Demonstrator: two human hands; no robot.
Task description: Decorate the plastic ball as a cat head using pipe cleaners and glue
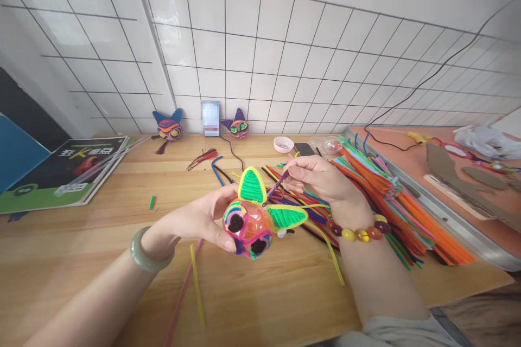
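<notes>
A round figure (256, 220) with a clear orange-tinted ball body, dark eyes and colourful pipe-cleaner rims hangs over the middle of the table. Its two green ears are edged in yellow. My left hand (214, 218) grips it from the left, thumb on its front near the eyes. My right hand (307, 176), at the upper right of the figure, pinches a purple strip (279, 184) between thumb and fingertips. The strip slants down to the figure between the ears. What the left fingers do behind the ball is hidden.
Many pipe cleaners (401, 217) are heaped on the right. Against the tiled wall stand a blue-eared figure (169, 126), a phone (210, 118) and a purple-eared figure (238, 124). A pink bowl (284, 145) is at the back. Magazines (69, 168) lie left.
</notes>
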